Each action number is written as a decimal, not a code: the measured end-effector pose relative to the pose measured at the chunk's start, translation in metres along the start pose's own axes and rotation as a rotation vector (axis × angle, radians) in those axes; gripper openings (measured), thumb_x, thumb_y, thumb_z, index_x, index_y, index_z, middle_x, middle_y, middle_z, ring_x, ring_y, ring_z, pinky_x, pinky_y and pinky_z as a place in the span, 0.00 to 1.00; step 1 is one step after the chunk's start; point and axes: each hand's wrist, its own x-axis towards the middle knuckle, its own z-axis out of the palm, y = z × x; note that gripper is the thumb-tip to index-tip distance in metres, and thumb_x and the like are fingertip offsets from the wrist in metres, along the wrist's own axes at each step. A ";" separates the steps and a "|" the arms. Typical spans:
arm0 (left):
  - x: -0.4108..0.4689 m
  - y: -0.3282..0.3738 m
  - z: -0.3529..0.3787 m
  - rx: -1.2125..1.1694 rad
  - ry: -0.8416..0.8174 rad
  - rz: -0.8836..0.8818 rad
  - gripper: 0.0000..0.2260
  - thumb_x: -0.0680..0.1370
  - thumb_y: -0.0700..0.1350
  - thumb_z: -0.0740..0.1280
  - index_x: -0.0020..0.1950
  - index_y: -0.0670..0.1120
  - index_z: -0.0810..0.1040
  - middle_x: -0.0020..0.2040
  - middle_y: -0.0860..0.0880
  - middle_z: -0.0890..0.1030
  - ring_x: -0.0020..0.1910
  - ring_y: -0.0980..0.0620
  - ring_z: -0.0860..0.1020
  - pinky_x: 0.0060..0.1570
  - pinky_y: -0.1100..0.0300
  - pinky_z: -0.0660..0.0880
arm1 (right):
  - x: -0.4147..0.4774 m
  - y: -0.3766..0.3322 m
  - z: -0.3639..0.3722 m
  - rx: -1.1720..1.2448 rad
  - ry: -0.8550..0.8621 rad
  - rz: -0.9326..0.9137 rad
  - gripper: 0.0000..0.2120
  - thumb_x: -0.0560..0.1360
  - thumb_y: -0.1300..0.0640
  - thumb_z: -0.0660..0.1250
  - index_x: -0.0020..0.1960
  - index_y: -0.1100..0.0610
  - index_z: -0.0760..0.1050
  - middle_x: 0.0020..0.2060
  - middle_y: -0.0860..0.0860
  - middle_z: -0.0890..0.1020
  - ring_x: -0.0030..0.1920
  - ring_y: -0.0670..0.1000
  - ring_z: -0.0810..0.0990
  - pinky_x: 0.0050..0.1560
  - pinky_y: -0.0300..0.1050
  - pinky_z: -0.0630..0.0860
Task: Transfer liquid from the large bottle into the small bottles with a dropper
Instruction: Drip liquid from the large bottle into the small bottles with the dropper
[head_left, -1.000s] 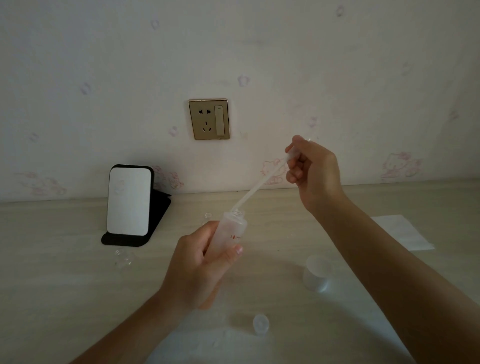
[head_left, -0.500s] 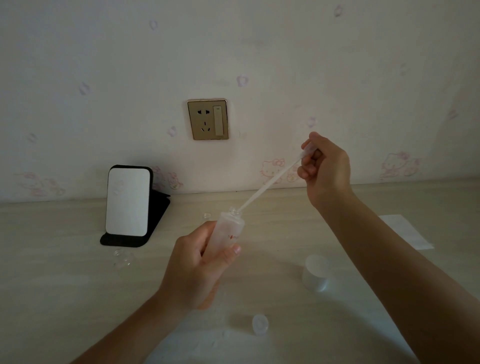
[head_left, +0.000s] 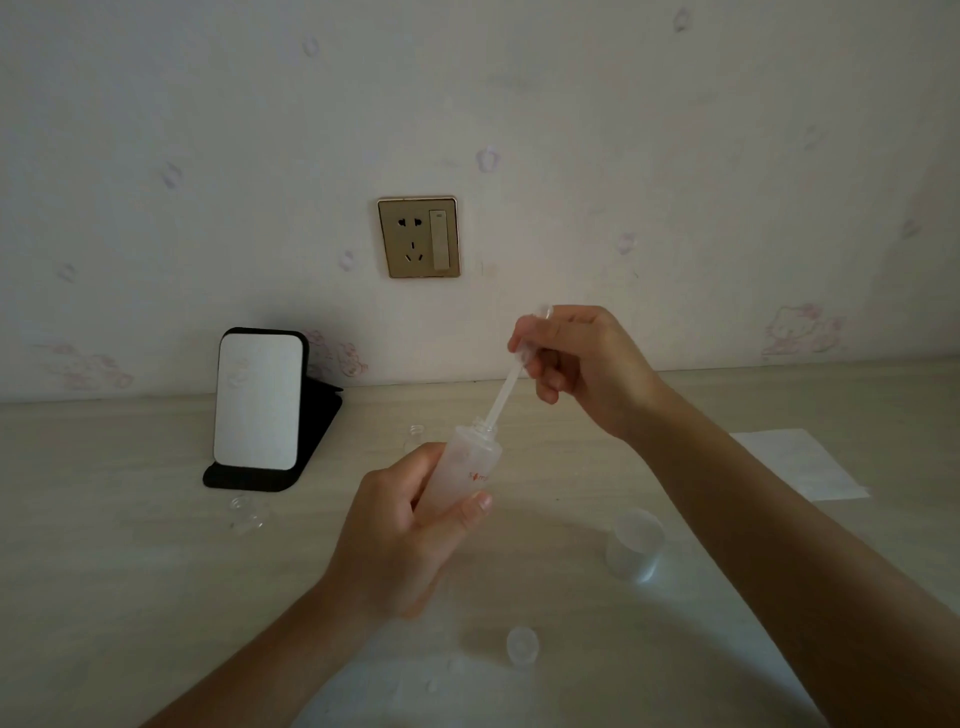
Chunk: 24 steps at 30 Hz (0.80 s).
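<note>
My left hand (head_left: 400, 540) grips the large frosted bottle (head_left: 467, 470), tilted with its open neck up and to the right, above the table. My right hand (head_left: 582, 364) pinches the bulb of a clear plastic dropper (head_left: 501, 392). The dropper's stem slants down into the bottle's neck. A small clear bottle (head_left: 414, 435) stands on the table just behind the large one, partly hidden by it. Two more small clear bottles or caps (head_left: 248, 512) lie in front of the mirror.
A black-framed mirror (head_left: 260, 405) stands at the back left. The large bottle's frosted cap (head_left: 635, 543) sits at the right, a small clear cap (head_left: 522, 644) near the front, a white paper sheet (head_left: 800, 465) at far right. A wall socket (head_left: 418, 237) is behind.
My right hand, which had risen and drawn the dropper partly out, has come back down and left, pushing the dropper deeper into the bottle and more upright. The left hand barely moved.
</note>
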 end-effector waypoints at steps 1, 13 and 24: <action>0.000 0.000 0.000 -0.005 0.000 -0.002 0.12 0.74 0.58 0.73 0.54 0.57 0.83 0.31 0.53 0.77 0.30 0.57 0.75 0.29 0.61 0.70 | -0.001 0.001 0.001 -0.010 -0.030 0.011 0.10 0.76 0.56 0.72 0.39 0.60 0.84 0.30 0.56 0.77 0.25 0.50 0.69 0.27 0.43 0.71; -0.001 0.001 0.000 0.009 0.003 0.005 0.12 0.74 0.59 0.72 0.55 0.57 0.84 0.32 0.54 0.78 0.31 0.57 0.75 0.31 0.62 0.71 | -0.005 0.004 0.009 -0.029 -0.103 0.017 0.11 0.76 0.54 0.73 0.38 0.59 0.84 0.31 0.56 0.78 0.25 0.50 0.69 0.27 0.42 0.72; -0.001 0.002 0.002 0.009 0.010 -0.005 0.12 0.73 0.59 0.72 0.53 0.56 0.83 0.32 0.50 0.78 0.30 0.56 0.74 0.30 0.62 0.70 | 0.000 0.011 0.002 0.077 -0.088 0.024 0.10 0.77 0.56 0.70 0.42 0.61 0.85 0.32 0.56 0.79 0.26 0.50 0.70 0.29 0.43 0.73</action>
